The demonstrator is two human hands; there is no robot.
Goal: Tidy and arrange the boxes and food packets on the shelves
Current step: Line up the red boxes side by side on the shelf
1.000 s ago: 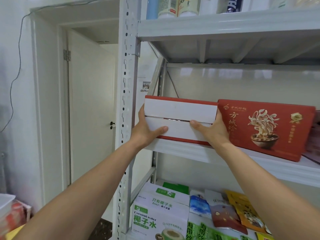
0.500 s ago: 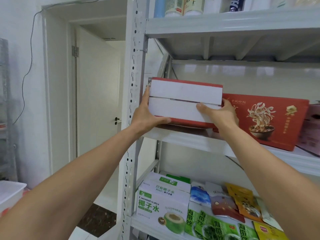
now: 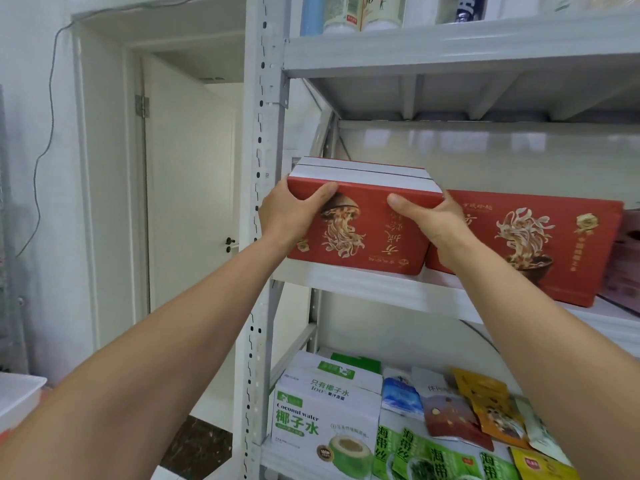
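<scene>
A red noodle box (image 3: 360, 230) stands on the middle shelf (image 3: 374, 289) at its left end, its printed face toward me and upside down, its white side on top. My left hand (image 3: 287, 216) grips the box's left end, thumb across the front. My right hand (image 3: 433, 223) grips its right end, thumb on the front. A second red noodle box (image 3: 540, 244) stands upright right beside it, touching or nearly so.
The white shelf upright (image 3: 259, 202) runs just left of my left hand. On the lower shelf sit a coconut water carton (image 3: 322, 417) and several food packets (image 3: 460, 420). Bottles (image 3: 363, 12) stand on the top shelf. An open door (image 3: 187, 188) is at left.
The box was lifted off the shelf and turned over: its white side faced me before, now the red printed face does, and it stands on the shelf again.
</scene>
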